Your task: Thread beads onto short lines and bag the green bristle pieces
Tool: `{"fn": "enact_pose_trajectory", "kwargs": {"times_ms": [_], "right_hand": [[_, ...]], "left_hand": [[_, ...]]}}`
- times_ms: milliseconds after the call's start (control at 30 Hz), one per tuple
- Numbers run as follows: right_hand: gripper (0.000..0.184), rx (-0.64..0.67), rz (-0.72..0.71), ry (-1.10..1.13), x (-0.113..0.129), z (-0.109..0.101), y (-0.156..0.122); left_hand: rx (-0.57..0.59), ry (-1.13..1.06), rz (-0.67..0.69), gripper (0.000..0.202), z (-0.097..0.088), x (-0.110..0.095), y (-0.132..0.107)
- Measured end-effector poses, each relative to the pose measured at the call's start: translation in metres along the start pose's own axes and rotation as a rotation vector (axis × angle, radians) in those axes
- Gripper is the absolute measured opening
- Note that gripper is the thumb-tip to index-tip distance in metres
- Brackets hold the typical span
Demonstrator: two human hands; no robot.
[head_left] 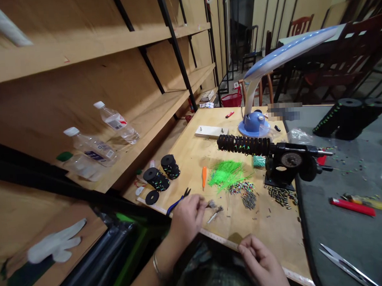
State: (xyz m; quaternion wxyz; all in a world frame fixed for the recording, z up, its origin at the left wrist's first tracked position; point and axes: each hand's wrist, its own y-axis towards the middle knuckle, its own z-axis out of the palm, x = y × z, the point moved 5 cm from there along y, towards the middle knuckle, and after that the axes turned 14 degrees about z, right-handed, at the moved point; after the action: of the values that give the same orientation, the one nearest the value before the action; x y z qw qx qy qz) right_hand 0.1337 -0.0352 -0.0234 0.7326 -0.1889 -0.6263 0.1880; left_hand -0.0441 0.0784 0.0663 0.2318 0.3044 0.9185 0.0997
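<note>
Wooden shelves (90,80) run along my left, and in front of me lies the wooden tabletop (271,245). On it, a black-wound spindle (243,145) sits in a black metal clamp (285,164), with a blue desk lamp (254,123) behind. Nearer lie a heap of green bristles (225,175), stacked black rings (156,179), an orange-handled screwdriver (204,176) and blue-handled pliers (177,202). My left hand (188,219) sits just beside the pliers, its grip narrow; I cannot tell if it holds anything. Small grey metal bits (215,214) lie just past those fingertips. My right hand (262,262) rests at the tabletop's edge, its grip also narrow, with nothing visible in it.
</note>
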Motion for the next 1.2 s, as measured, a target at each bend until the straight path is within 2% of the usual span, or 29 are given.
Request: {"fn": "enact_pose_trajectory", "kwargs": {"times_ms": [33, 133, 233, 300, 367, 467, 567, 633, 767, 867, 1000, 1067, 1200], "right_hand": [[0.055, -0.018, 0.027, 0.054, -0.001, 0.0, 0.0], [0.056, -0.079, 0.086, 0.168, -0.001, -0.001, -0.001], [0.059, -0.086, 0.119, 0.222, -0.002, -0.001, -0.001], [0.06, -0.089, 0.14, 0.245, -0.006, -0.002, 0.0], [0.059, -0.098, 0.155, 0.259, -0.01, -0.004, 0.0], [0.058, -0.112, 0.162, 0.273, -0.012, -0.006, 0.0], [0.058, -0.122, 0.163, 0.292, -0.011, -0.006, -0.002], [0.057, -0.123, 0.156, 0.298, -0.01, -0.006, -0.003], [0.055, -0.12, 0.147, 0.297, -0.011, -0.008, -0.005], [0.057, -0.137, 0.146, 0.301, -0.012, -0.009, -0.006], [0.059, -0.139, 0.139, 0.293, -0.013, -0.008, -0.006], [0.059, -0.142, 0.136, 0.303, -0.015, -0.008, -0.004], [0.056, -0.118, 0.111, 0.289, -0.019, -0.008, 0.0]], "left_hand": [[-0.005, 0.084, -0.013, 0.017, -0.002, 0.013, 0.006], [0.089, 0.238, -0.034, 0.018, 0.002, 0.04, 0.022], [0.182, 0.303, -0.062, 0.026, 0.008, 0.046, 0.03], [0.179, 0.322, -0.052, 0.031, 0.007, 0.038, 0.031], [0.114, 0.332, -0.014, 0.033, 0.003, 0.022, 0.027], [0.038, 0.25, 0.061, 0.021, 0.003, -0.008, 0.014], [0.141, 0.1, 0.106, 0.017, 0.024, -0.033, 0.001], [0.185, 0.109, 0.065, 0.019, 0.038, -0.038, -0.004], [0.172, 0.131, -0.01, 0.019, 0.057, -0.03, -0.005], [0.068, -0.013, -0.03, 0.024, 0.056, -0.022, -0.006], [-0.05, -0.386, -0.136, 0.021, 0.046, -0.019, -0.015], [-0.025, -0.601, -0.223, 0.017, 0.044, -0.022, -0.022], [0.112, -0.967, -0.374, 0.016, 0.051, -0.034, -0.038]]}}
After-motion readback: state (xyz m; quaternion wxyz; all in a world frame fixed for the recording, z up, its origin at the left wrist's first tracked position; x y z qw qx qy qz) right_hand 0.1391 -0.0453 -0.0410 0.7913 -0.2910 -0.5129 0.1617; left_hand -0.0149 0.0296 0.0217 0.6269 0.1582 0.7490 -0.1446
